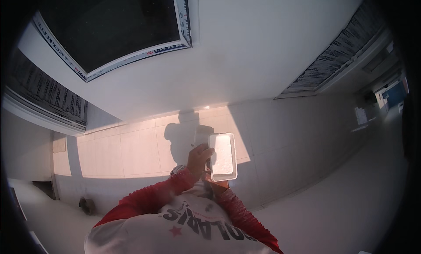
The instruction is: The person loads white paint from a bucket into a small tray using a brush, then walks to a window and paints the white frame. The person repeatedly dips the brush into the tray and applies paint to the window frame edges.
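A rectangular white tray (235, 155) with white material inside is held up in front of my chest, sunlight falling on its contents. My left hand (198, 157) closes on the tray's left side, its thumb near the rim. Below the tray's near end is my right hand (219, 185), mostly hidden beneath it; the hand appears to support the tray from below. Whether the white material is paint or filler, I cannot tell.
A white wall (223, 66) rises ahead, with a taped window frame (135, 58) at upper left. Film-covered frames stand at both sides. Pale floor tiles (138, 155) lie below, and a dark round object (86, 205) is on the floor at lower left.
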A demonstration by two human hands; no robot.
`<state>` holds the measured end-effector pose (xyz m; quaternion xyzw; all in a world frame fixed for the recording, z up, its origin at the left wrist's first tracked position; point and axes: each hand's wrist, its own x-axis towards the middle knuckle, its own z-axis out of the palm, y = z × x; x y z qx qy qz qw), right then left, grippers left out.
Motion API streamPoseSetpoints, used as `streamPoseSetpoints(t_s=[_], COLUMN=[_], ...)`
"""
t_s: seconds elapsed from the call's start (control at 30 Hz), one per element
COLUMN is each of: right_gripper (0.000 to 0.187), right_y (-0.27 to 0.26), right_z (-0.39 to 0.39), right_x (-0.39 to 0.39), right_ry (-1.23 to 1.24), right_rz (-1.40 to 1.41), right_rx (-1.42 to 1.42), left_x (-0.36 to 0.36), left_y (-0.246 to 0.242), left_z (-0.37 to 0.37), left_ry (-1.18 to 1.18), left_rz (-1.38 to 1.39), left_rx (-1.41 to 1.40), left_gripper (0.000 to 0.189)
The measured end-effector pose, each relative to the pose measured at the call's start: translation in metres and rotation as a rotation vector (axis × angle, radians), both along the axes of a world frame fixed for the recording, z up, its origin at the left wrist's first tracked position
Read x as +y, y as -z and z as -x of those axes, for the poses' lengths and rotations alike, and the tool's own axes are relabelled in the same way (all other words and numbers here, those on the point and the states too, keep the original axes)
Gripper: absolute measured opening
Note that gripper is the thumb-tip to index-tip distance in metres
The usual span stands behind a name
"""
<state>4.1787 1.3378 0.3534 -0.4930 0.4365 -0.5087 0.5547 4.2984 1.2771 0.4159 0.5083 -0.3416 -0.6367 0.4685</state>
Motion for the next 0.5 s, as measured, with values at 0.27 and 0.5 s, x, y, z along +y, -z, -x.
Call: streamPoseSetpoints(t_s=[0.27, 0.5], right_gripper=[0.05, 0.048], right_y=[0.009, 0.045], right_z=[-0.111, -0.214], right_x=[-0.021, -0.04], right_ry=[-0.489, -0.928], right_rz=[0.253, -0.302], right_rx=[0.404, 0.535], left_x=[0.039, 0.104], left_y=[-0.008, 0.038], left_z=[-0.131, -0.314], left_ry=[-0.429, -0.78], left_rz=[-0.063, -0.046], left_rx=[-0.023, 0.084], left_gripper=[0.027, 0.022])
